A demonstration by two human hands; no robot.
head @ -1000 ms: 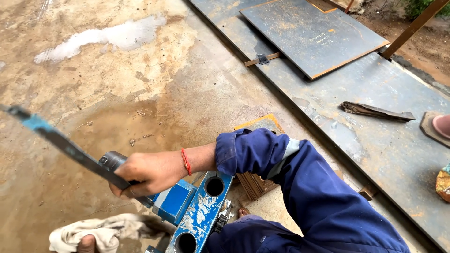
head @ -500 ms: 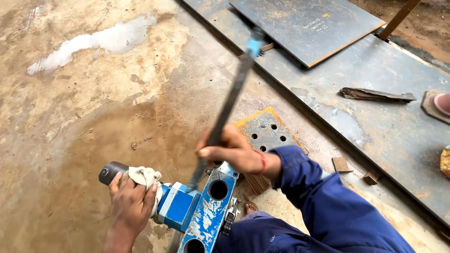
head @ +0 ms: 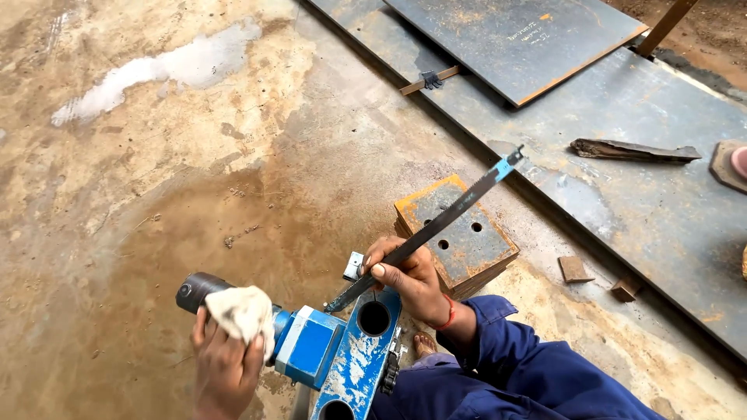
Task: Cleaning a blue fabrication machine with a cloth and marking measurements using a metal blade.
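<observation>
**Blue tool wiped and poked with a thin blade**

Blue paint covers the metal tool (head: 334, 362) lying on the wet concrete floor (head: 156, 179). A white rag (head: 243, 311) is pressed on the tool's dark round end (head: 196, 289) by the left hand (head: 226, 365), its fingers curled around it. A long thin blade (head: 424, 233) is pinched by the fingers of the right hand (head: 408, 276), its tip touching the tool near a round hole (head: 374, 317). The cleaning step seems to be in hand. Next, the tip likely must be guided carefully. A rusty plate with holes (head: 459, 229) lies just behind.
</observation>
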